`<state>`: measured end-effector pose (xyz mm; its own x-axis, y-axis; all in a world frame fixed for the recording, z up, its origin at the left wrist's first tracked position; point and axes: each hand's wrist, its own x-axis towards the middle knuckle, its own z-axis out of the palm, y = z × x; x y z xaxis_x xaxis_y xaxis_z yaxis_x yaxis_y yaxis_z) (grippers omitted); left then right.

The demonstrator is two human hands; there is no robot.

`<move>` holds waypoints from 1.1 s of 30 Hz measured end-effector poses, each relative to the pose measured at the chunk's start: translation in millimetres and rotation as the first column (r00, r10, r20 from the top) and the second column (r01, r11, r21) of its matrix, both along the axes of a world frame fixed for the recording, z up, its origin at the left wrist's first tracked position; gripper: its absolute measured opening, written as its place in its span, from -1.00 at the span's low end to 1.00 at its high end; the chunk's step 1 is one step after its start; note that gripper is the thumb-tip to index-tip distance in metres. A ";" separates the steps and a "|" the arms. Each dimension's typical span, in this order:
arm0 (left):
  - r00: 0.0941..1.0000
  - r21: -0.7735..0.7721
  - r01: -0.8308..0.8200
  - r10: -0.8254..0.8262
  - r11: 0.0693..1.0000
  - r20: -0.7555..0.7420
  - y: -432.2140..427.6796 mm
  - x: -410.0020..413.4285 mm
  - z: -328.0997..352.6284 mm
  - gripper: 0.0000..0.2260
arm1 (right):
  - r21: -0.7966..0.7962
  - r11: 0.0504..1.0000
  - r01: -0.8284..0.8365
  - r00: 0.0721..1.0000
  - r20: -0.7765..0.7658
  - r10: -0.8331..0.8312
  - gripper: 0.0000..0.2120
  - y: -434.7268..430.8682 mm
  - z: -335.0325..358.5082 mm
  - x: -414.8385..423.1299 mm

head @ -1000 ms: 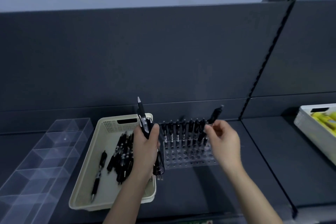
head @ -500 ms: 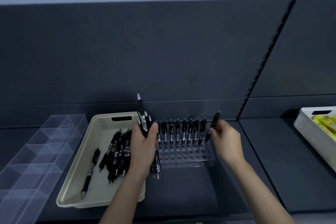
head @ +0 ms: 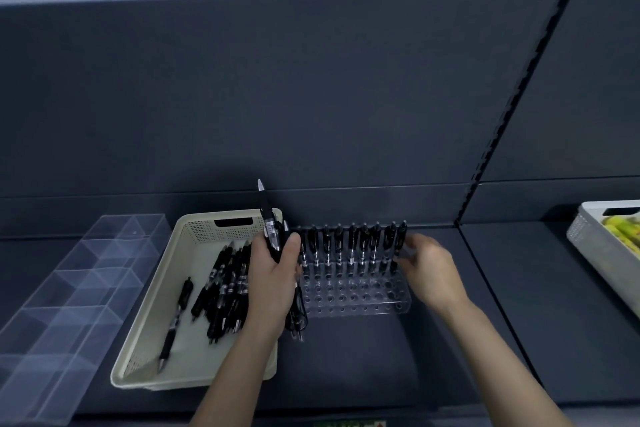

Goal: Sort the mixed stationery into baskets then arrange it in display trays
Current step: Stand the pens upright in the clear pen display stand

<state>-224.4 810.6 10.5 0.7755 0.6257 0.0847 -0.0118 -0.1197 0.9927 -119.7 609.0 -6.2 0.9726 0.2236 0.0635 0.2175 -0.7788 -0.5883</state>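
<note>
Head view: dark shelf [head: 381,364] beneath both hands, dark back panel [head: 311,97] beyond the fingertips. Clear divided tray [head: 69,305] well out past the left hand's knuckle side, lying flat. Cream basket [head: 207,236] directly under and beside the left hand [head: 273,281]. White basket [head: 595,246] far off beyond the right hand's outer edge, cut by the frame, with yellow-green items [head: 620,229] inside. Clear pen rack [head: 360,298] between the two hands, its bare holes nearer the palms than the fingertips. Left hand's fingers curled tight, thumb [head: 292,246] pressed along a bundle of black pens [head: 272,232], one pen jutting up well past the thumb tip, other ends hanging below the heel of the hand. Loose black pens [head: 225,284] heaped in the cream basket just beside the left knuckles; single pen [head: 175,319] apart from the heap, farther from the fingers. Row of black pens [head: 349,246] upright in the rack's back holes, spanning from left thumb to right fingertips. Right hand [head: 433,274] blurred, fingertips [head: 410,250] gathered close against the end pen [head: 401,243] of that row; pinching or only touching, cannot tell
</note>
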 end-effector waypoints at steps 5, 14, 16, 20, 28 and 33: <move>0.998 0.064 0.065 -0.063 0.996 -0.021 2.4 -0.3 3.6 -0.90 | 0.220 0.972 0.080 0.944 0.296 -0.145 -0.83 14.6 36.9 -26.8; 0.958 0.353 0.282 -0.281 0.892 -0.054 11.0 -6.4 20.1 -0.84 | 0.641 0.749 -0.165 0.980 0.018 0.200 -0.94 97.6 87.0 -60.8; 0.952 0.388 0.302 -0.293 0.871 -0.086 18.5 -10.5 20.4 -0.80 | 0.730 0.678 -0.089 0.978 -0.066 0.199 -0.92 104.6 89.3 -58.7; 0.935 0.389 0.352 -0.298 0.851 -0.193 32.9 -16.9 17.9 -0.71 | 0.771 0.636 -0.033 0.967 -0.135 0.214 -0.87 114.3 89.6 -54.2; 0.965 0.179 0.181 -0.138 0.967 -0.225 62.7 -27.7 8.1 -0.76 | 0.909 0.336 0.246 0.930 -0.319 0.183 -0.83 120.2 74.8 -58.0; 0.988 -0.410 0.144 -0.155 0.900 0.007 75.2 -26.0 7.3 -0.82 | 0.889 0.339 0.309 0.875 -0.405 0.265 -0.89 118.2 51.5 -66.7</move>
<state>-250.4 885.8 17.9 0.8612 0.4776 -0.1739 0.0277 0.2975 0.9543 -186.4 727.2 45.3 0.9437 0.2762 -0.1821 -0.2700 0.3251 -0.9063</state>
